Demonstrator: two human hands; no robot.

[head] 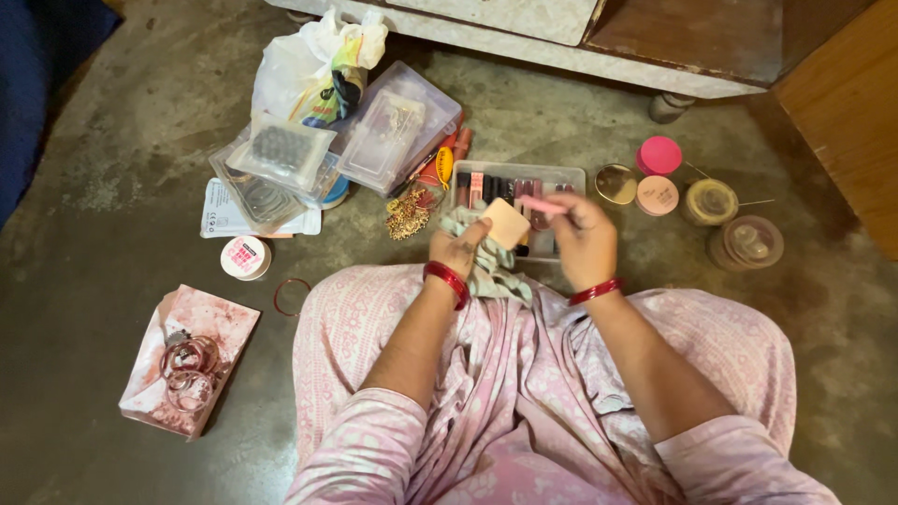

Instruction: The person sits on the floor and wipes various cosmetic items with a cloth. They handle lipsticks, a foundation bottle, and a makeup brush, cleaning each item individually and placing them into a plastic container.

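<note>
Bare concrete floor surrounds my lap, where my left hand (460, 248) grips a grey cloth (486, 265) and peach compact (506, 223) while my right hand (582, 238) pinches a pink tube (537, 204); either could slip into the open cosmetics tray (561, 174).

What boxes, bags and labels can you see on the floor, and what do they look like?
Plastic bag: top left, white, knotted, crumpled.
Clear plastic boxes: below the bag, flat, see-through, stacked.
Flat packet: under those boxes, white with blue print.
Small round jar: left, white lid, pink label.
Pink box: far left, rectangular, holding bangles.
</note>
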